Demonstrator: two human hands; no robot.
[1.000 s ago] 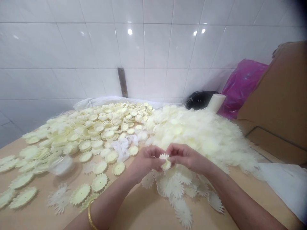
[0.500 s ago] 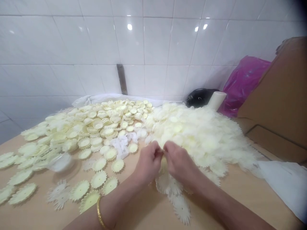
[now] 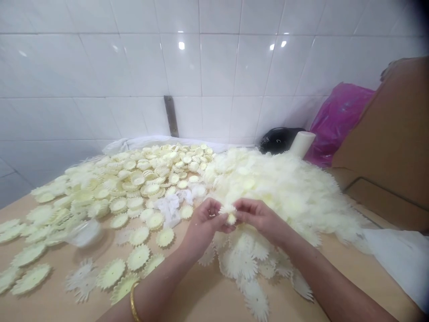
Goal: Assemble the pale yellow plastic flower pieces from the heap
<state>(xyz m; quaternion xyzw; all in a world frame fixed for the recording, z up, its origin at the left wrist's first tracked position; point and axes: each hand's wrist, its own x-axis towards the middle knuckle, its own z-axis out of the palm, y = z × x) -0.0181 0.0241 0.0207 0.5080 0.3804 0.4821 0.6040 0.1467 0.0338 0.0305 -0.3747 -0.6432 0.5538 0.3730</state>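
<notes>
My left hand [image 3: 203, 223] and my right hand [image 3: 258, 217] meet over the table, both pinching one small cream petal piece [image 3: 229, 213] between fingertips. A gold bangle [image 3: 133, 302] is on my left wrist. Right behind my hands rises a big fluffy heap of cream petal pieces [image 3: 284, 185]. Flat white toothed discs [image 3: 246, 264] lie under and in front of my hands. To the left, many pale yellow toothed discs [image 3: 140, 179] are spread across the table.
A small clear cup [image 3: 85, 232] sits at the left among the discs. At the back stand a white cylinder [image 3: 302, 143], a black object [image 3: 278, 138] and a pink plastic bag [image 3: 338, 118]. A brown cardboard box [image 3: 392, 143] fills the right. White cloth [image 3: 398, 257] lies beside it.
Half a second ago my hands were lowered to the edge of the heap with fingertips together. They have lifted and turned, now showing a cream piece held between them.
</notes>
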